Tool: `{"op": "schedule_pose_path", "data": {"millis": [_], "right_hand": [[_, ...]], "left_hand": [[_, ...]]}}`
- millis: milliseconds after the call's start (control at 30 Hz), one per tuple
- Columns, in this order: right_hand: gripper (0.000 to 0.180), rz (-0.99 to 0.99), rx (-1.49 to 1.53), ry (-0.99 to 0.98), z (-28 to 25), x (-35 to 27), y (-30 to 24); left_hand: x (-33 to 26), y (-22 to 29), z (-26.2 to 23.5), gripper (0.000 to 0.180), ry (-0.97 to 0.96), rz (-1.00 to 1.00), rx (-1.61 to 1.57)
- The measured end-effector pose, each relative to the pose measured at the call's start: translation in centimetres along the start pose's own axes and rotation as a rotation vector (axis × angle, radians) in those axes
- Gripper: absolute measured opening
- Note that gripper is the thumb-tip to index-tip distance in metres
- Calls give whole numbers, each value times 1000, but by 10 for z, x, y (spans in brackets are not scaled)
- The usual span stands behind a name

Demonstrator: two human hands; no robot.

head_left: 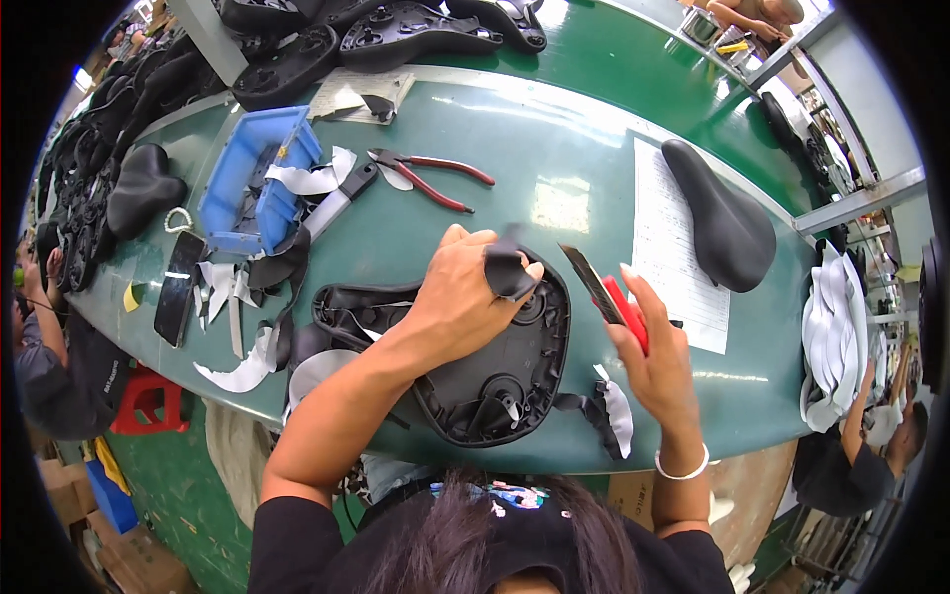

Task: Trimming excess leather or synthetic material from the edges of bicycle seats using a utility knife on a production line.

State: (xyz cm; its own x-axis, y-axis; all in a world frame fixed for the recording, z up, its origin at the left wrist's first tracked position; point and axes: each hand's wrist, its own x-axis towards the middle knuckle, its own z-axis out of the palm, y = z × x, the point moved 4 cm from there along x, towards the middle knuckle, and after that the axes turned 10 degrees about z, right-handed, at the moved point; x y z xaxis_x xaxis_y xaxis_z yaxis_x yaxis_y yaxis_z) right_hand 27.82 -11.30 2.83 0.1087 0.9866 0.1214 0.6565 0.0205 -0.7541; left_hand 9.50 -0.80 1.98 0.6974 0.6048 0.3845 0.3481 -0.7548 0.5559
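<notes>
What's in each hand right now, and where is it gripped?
Left hand pinches a flap of black cover at the upturned saddle's edge. Right hand grips a red-handled knife by the handle, blade pointing up.

Black saddle (495,366), red-handled knife (616,302), green table (554,178).

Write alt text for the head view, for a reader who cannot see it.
A person's left hand pulls a black cover flap up from an upturned bicycle saddle on a green table, while the right hand holds a red utility knife beside it. Red-handled pliers, a blue tray and a finished saddle lie beyond.
</notes>
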Motion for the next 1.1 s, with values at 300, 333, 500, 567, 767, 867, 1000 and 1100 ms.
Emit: {"op": "schedule_pose_path", "data": {"millis": [300,333,500,567,767,867,1000,1100], "right_hand": [[60,-45,-617,-125,12,-22,-6],[59,23,-620,-127,15,-37,-12],[54,154,-571,-97,18,-34,-31],[52,125,-628,-52,13,-12,-29],[50,98,-798,-83,18,-19,-44],[45,-1,-754,-106,12,-32,-47],[45,-104,-817,-165,-19,27,-23],[40,-345,-756,-415,-16,60,-18]], "left_hand": [[-3,1,-13,13,464,-242,-830],[-4,-21,-18,12,606,-176,-1095],[-9,-15,-24,15,470,-221,-1408],[13,7,-34,20,249,93,-183],[13,-35,-43,27,597,-97,88],[-6,-76,-43,38,677,-514,-508],[-38,-44,-26,47,628,-464,-1268],[-88,-2,-19,57,366,-461,-1114]]}}
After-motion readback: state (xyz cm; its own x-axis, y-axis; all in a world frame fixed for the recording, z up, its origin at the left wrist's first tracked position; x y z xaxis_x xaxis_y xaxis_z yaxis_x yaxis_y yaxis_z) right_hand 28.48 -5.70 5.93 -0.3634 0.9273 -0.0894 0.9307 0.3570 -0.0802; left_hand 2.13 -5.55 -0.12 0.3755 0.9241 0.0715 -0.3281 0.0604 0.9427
